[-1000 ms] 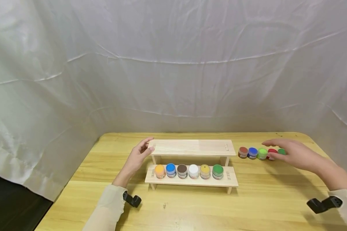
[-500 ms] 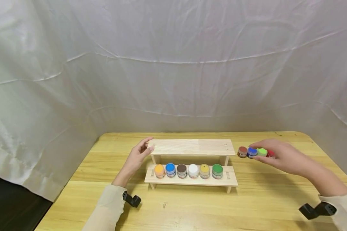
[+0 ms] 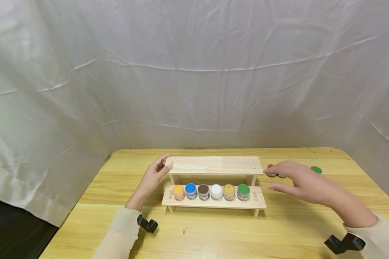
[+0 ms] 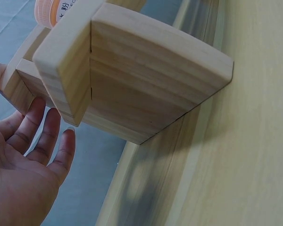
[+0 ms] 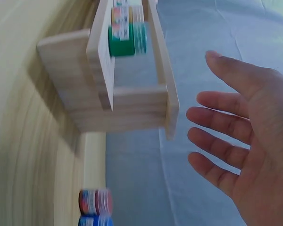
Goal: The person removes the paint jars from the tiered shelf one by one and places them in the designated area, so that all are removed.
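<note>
A two-tier wooden display rack (image 3: 210,165) stands on the table, with its upper board bare. A row of paint jars fills the lower board, from an orange-lidded jar (image 3: 178,191) to a green-lidded jar (image 3: 243,191). My left hand (image 3: 153,176) holds the left end of the upper board, thumb on one side and fingers on the other. To the right of the rack, my right hand (image 3: 306,182) hovers with fingers extended and holds nothing. Behind it, a brown-red jar (image 5: 95,201) and a blue jar (image 5: 96,220) show in part; other jars there are hidden.
Another green-lidded jar (image 3: 316,169) stands farther right on the wooden table (image 3: 220,233). A pale grey cloth (image 3: 194,90) hangs behind the table and along its left side. Each wrist wears a small black camera (image 3: 148,223).
My right hand has moved left from above the loose jars toward the rack's right end, uncovering the far green jar and covering the middle ones. The left hand stays put.
</note>
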The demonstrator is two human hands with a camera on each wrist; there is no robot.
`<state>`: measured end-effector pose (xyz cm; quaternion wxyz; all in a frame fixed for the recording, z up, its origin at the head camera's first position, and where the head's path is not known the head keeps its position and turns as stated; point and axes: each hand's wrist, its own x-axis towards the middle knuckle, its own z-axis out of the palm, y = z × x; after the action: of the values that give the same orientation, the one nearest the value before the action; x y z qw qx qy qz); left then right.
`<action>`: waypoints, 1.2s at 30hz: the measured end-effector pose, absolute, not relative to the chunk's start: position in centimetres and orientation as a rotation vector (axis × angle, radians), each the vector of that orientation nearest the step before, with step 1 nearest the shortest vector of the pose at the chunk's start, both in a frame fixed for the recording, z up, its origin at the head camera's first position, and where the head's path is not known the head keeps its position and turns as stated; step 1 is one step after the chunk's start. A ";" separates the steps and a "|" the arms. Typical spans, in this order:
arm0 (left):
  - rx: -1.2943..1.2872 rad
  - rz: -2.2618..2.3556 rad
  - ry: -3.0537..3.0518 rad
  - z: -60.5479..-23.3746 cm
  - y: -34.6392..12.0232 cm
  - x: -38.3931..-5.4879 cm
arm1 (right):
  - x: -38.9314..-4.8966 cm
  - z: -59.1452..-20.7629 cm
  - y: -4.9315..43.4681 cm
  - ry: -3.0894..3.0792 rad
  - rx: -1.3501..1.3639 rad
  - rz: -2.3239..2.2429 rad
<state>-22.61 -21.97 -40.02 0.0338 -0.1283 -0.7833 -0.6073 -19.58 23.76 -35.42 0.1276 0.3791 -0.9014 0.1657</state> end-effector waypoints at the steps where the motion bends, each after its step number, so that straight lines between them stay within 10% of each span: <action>1: -0.393 -1.866 -2.411 -40.0 -22.0 -22.6 | -19.5 -35.4 23.4 -2.621 1.107 0.491; 36: -0.385 -1.866 -2.410 -39.9 -22.0 -22.6 | -18.6 -37.8 16.9 -2.577 1.185 0.366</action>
<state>-22.55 -21.97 -39.91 0.0348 -0.1254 -0.7839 -0.6071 -18.62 16.88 -37.80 0.1404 0.4104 -0.8921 0.1267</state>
